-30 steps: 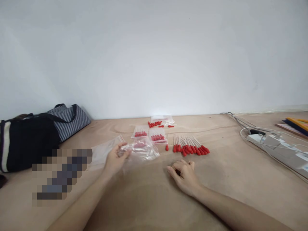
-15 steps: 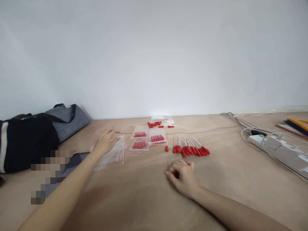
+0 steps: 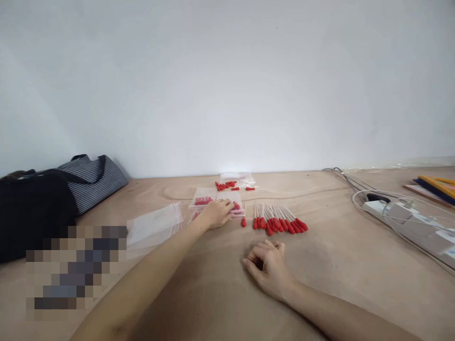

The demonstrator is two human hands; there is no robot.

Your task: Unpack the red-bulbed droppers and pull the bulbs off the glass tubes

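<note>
Small clear plastic bags (image 3: 203, 195) holding red-tipped white sticks, seemingly done; fan of loose red-tipped white sticks (image 3: 275, 224) lying unbagged rightward, flat clear bags (image 3: 154, 225) lying leftward. Left hand (image 3: 217, 213) covering filled bags, grip untellable; right hand (image 3: 267, 265) resting, fingers curling, apparently holding nothing.

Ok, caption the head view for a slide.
Left hand at bagged red-tipped sticks, right hand loosely curled near loose red-tipped sticks.

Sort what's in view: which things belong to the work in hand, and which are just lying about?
Apparently in the work:
left hand, at the filled bags
right hand, loosely curled
loose red-ended sticks
flat plastic bags

Apparently just lying about:
black bag
striped bag
power strip
cables
</note>
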